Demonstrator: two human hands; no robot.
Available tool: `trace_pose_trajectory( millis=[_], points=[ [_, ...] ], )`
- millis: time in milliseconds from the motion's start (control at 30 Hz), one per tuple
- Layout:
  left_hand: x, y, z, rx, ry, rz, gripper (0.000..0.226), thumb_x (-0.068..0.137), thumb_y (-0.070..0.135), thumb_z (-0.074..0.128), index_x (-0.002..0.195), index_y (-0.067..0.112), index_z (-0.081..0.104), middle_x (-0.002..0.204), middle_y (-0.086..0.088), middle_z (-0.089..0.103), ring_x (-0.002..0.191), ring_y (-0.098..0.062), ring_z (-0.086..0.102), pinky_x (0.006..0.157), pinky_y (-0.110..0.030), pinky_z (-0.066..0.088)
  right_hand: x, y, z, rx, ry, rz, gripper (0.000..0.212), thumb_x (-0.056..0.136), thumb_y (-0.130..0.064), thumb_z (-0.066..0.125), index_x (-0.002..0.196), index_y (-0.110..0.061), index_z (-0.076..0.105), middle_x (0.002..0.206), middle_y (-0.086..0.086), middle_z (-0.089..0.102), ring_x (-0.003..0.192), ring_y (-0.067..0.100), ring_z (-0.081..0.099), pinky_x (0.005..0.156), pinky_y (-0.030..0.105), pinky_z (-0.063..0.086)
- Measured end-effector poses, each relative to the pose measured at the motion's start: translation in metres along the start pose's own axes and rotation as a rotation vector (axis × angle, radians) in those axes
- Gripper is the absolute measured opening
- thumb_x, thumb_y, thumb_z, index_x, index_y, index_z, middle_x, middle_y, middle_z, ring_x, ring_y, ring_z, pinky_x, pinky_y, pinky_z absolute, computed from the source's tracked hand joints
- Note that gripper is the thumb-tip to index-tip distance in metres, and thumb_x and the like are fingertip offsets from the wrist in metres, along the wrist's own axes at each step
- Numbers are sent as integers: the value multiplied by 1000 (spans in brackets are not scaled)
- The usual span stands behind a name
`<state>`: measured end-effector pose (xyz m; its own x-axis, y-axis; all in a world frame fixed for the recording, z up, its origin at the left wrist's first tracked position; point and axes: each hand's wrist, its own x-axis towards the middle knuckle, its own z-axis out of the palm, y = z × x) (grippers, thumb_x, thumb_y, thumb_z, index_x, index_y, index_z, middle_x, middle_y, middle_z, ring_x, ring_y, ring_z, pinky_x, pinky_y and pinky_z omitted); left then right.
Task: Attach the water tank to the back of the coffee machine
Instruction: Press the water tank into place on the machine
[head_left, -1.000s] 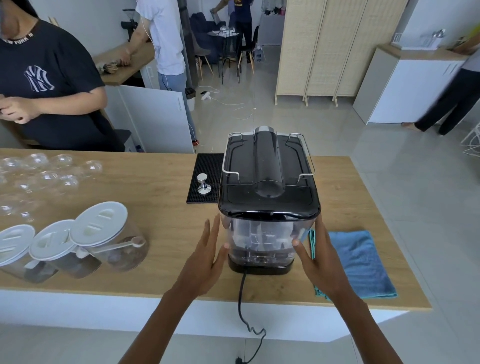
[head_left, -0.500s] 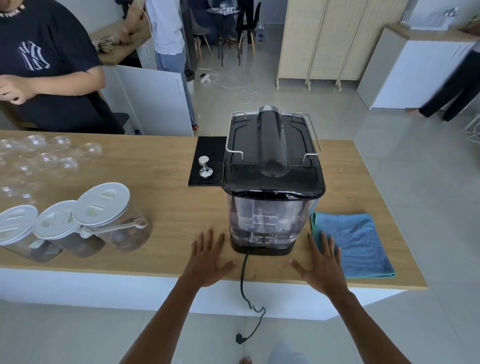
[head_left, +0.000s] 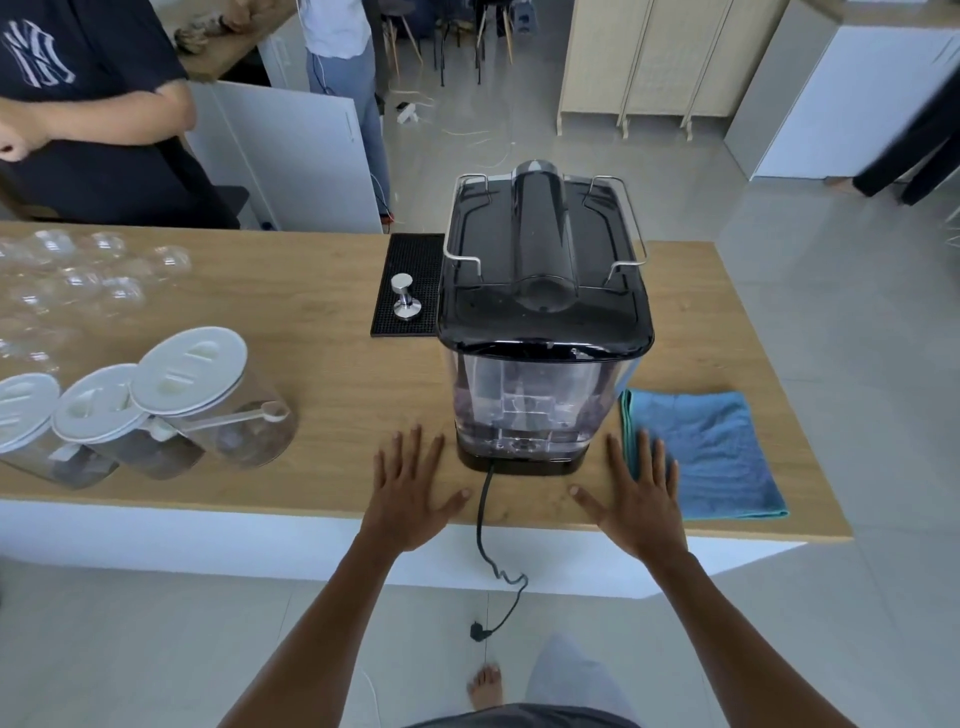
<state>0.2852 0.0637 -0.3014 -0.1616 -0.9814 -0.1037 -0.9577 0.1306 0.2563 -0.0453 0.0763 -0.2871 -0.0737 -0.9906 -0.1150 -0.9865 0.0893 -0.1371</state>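
The black coffee machine (head_left: 543, 280) stands on the wooden counter (head_left: 322, 374) with its back towards me. The clear water tank (head_left: 530, 405) sits in place on that back, under the black top. My left hand (head_left: 410, 491) lies flat on the counter, fingers spread, just left of the machine's base. My right hand (head_left: 641, 499) lies flat the same way to the right of the base, its fingers over the edge of the blue cloth (head_left: 706, 452). Neither hand touches the tank.
The machine's black power cord (head_left: 485, 545) hangs over the front edge between my hands. Three white-lidded jars (head_left: 171, 400) and several clear glasses (head_left: 83, 280) stand to the left. A tamper (head_left: 402, 302) sits on a black mat. People stand behind the counter.
Both hands let go of the tank's sides, drew back towards me and came down flat on the counter. The view has shifted lower and back.
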Motion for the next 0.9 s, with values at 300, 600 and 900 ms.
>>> trace_pose_trajectory(
  millis=[300,600,900],
  points=[
    [1,0,0,-2,5,9,97,81,84,21,157,26,4,165,-11,-7,150,-36,-8,119,-57,0,1,1,1,1,19,-13,108,78,-92,11,162,-24,6,168,22,-1,155,41,0,124,57,6],
    [1,0,-1,8,4,5,95,83,83,21,157,26,5,165,-11,-7,150,-36,-8,120,-56,0,-1,-1,-1,-27,31,2,106,80,-90,14,162,-23,12,167,24,7,155,42,6,124,57,10],
    [2,-2,1,18,2,0,94,84,81,25,157,24,9,165,-12,-3,150,-37,-3,120,-57,2,2,-3,-6,-19,-44,27,108,77,-92,9,162,-26,8,168,22,2,155,41,1,123,55,3]
  ],
)
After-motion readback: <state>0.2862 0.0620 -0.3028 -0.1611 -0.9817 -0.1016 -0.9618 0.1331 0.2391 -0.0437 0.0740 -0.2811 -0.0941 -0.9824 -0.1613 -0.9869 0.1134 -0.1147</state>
